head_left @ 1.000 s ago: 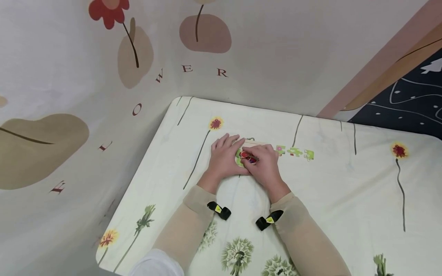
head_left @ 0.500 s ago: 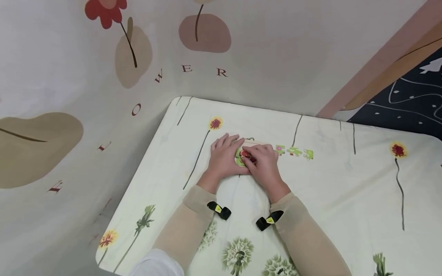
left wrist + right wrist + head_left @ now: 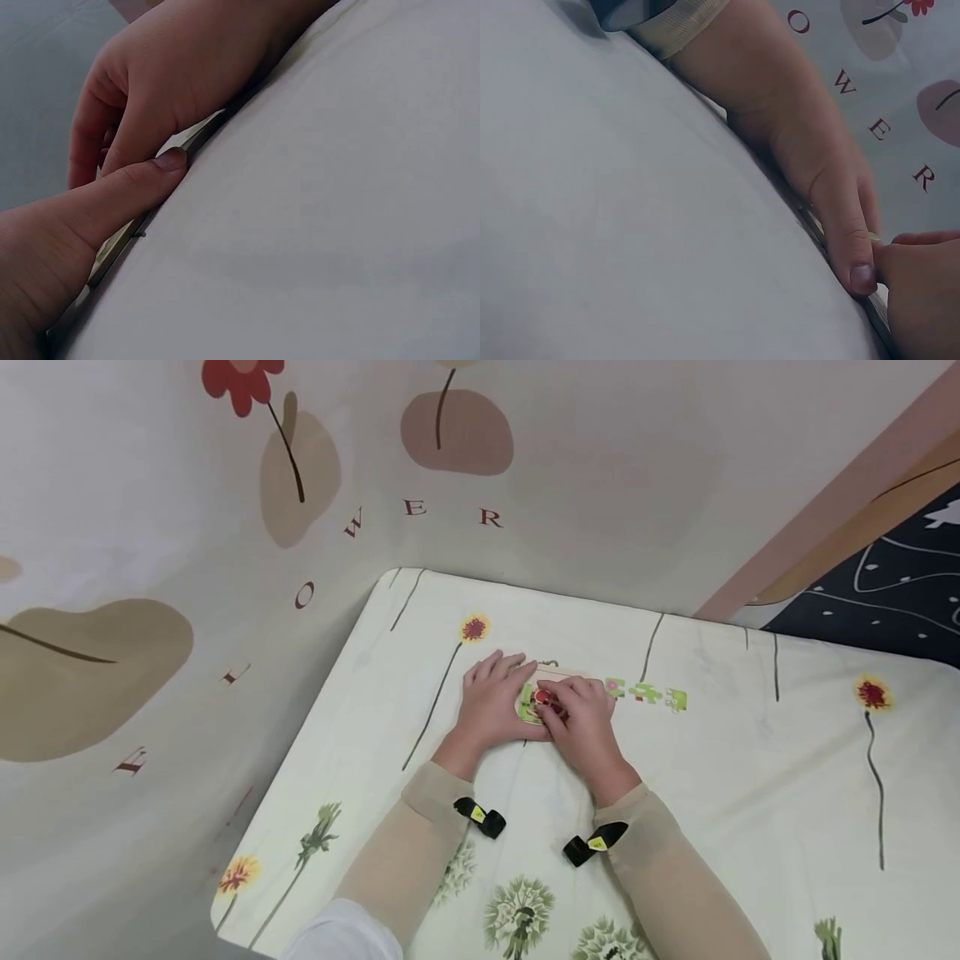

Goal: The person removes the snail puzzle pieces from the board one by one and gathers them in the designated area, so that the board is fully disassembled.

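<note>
A small jigsaw puzzle board with a green and red picture lies on the table between both hands. My left hand rests along its left side, fingers spread past the far edge, and its thumb lies against the near edge. Over the middle of the board, my right hand has curled fingers, with thumb and forefinger pinching a red puzzle piece. That hand hides the board's right part. In the right wrist view its thumb points down close to the board's edge.
Three loose puzzle pieces, one pink and green, one green and one green at the end, lie in a row right of the board. A flower-print cloth covers the table. A printed curtain hangs behind.
The head view has shifted slightly, so everything sits a little further right. Both hands stay at the board, with only slight movement of the right fingers over the red piece.
</note>
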### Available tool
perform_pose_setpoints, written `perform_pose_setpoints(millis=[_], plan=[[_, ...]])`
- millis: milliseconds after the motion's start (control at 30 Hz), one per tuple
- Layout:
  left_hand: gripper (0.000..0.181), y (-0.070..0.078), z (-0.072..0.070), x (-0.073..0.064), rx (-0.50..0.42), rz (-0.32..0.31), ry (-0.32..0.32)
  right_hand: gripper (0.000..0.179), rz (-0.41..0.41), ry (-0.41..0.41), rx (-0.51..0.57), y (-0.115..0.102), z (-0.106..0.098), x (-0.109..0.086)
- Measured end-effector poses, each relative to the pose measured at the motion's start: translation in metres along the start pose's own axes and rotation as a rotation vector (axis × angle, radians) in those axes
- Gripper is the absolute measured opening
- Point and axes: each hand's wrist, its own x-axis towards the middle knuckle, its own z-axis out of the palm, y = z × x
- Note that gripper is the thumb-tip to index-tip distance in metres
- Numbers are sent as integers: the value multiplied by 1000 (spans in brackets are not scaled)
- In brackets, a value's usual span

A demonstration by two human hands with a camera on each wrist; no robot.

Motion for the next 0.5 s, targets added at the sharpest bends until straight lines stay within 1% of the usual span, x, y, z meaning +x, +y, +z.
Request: perform_pose_setpoints(millis=[167,500], plan=[[112,0,0,0,-4,2,1,34,29,-16,9,1,-2,-2],[118,0,0,0,-6,-3,-1,34,39,-23,82,4,-8,-4]])
